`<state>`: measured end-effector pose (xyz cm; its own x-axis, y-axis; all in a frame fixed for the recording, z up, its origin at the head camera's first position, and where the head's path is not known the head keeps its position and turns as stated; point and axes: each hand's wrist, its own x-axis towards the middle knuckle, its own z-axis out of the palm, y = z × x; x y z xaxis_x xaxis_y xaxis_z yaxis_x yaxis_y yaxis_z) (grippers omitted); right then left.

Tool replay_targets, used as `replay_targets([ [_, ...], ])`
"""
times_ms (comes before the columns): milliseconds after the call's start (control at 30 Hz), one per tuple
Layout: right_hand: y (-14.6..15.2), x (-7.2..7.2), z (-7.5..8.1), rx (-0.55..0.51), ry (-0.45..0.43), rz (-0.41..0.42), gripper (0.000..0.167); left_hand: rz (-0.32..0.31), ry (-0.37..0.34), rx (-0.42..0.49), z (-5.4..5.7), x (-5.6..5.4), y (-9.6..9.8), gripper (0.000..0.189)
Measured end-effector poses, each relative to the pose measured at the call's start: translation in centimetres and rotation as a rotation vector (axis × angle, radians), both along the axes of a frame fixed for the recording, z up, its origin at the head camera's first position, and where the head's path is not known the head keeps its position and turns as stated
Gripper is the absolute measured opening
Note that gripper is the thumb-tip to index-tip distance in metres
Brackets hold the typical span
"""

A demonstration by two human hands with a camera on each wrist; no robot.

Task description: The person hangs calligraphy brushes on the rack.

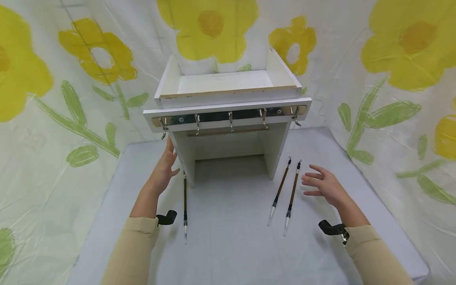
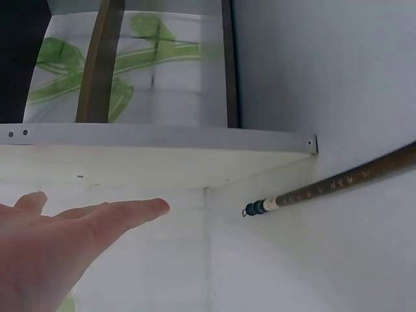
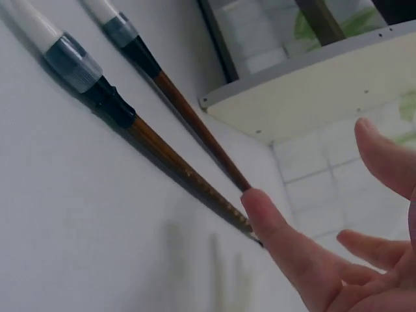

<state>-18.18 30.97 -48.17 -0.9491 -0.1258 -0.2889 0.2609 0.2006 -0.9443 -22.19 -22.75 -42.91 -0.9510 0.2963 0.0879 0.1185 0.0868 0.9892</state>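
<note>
A white wooden shelf (image 1: 183, 156) stands at the middle back, with a metal hook rail (image 1: 246, 114) across its front. My left hand (image 1: 162, 170) is raised beside the shelf's left side, fingers extended upward and thumb out, holding nothing. In the left wrist view the left hand (image 2: 78, 240) appears flat near the side panel (image 2: 156, 162). One writing brush (image 1: 185, 204) lies just right of that hand. To the right of the shelf lie two more brushes, an inner brush (image 1: 279, 190) and an outer brush (image 1: 293, 194). Beside the outer one, my right hand (image 1: 325, 186) has its fingers loosely spread, with nothing held.
A pale cloth covers the table (image 1: 231, 237). Behind and on both sides hangs a white curtain (image 1: 331, 51) printed with yellow flowers. The rail's several hooks (image 1: 230, 120) stick out toward me. Clear caps (image 1: 287, 222) cover the brush tips, which point toward me.
</note>
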Motion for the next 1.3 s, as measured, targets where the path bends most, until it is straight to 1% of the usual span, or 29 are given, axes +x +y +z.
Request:
replay_targets([
  [133,-0.5,-0.2,-0.6,0.021,-0.063,-0.026,0.094,0.004,0.002,0.067,-0.3,-0.4,0.5,0.083],
  [233,-1.1,-0.3,-1.2,0.050,-0.119,-0.054,0.094,0.016,-0.005,0.078,-0.4,-0.4,1.0,0.084],
  [367,-2.0,-0.7,-1.9,0.109,-0.148,-0.106,0.096,0.039,-0.010,0.061,-0.6,-0.5,1.5,0.079],
  [467,-2.9,-1.0,-2.3,0.180,-0.146,-0.153,0.097,0.039,-0.014,0.066,-0.7,-0.7,1.8,0.078],
  [567,-3.6,-1.3,-2.7,0.249,-0.142,-0.190,0.097,0.034,-0.032,0.102,-0.7,-0.8,2.1,0.086],
  [633,-3.9,-1.5,-3.0,0.291,-0.140,-0.206,0.097,0.032,-0.044,0.113,-0.8,-0.8,2.2,0.092],
  [700,-4.2,-1.7,-3.2,0.326,-0.138,-0.208,0.097,0.040,-0.054,0.110,-0.9,-0.9,2.3,0.092],
  [833,-4.6,-2.0,-3.2,0.398,-0.125,-0.199,0.097,0.048,-0.039,0.085,-1.0,-1.2,2.2,0.075],
  [900,-4.7,-2.1,-3.0,0.424,-0.116,-0.196,0.096,0.051,-0.034,0.084,-1.0,-1.2,2.2,0.070],
  [1033,-4.7,-2.2,-2.7,0.453,-0.105,-0.188,0.090,0.057,-0.042,0.079,-0.8,-1.0,2.2,0.070],
  [1200,-4.7,-2.1,-2.7,0.469,-0.108,-0.190,0.087,0.062,-0.065,0.091,-0.7,-0.9,2.4,0.069],
  [1300,-4.7,-1.9,-2.8,0.436,-0.116,-0.202,0.087,0.065,-0.070,0.086,-0.7,-1.0,2.5,0.067],
])
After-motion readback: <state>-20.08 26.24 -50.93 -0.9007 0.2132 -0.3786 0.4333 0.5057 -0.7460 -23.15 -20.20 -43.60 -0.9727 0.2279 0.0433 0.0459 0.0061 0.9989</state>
